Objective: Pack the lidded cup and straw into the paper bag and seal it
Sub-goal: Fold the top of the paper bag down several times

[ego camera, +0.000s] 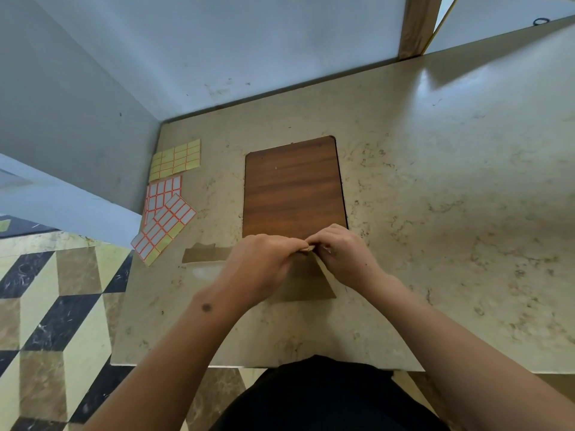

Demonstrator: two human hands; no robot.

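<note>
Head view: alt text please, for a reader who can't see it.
Both hands, left hand and right hand, pinch the top edge of a brown paper bag on a marble-patterned table. Label sticker sheets lie to the left, a wooden board behind.

A brown wooden board [294,186] lies flat in the middle of the marble worktop [435,181]. Three label sheets [168,197] lie along its left edge, two of them overlapping.
</note>
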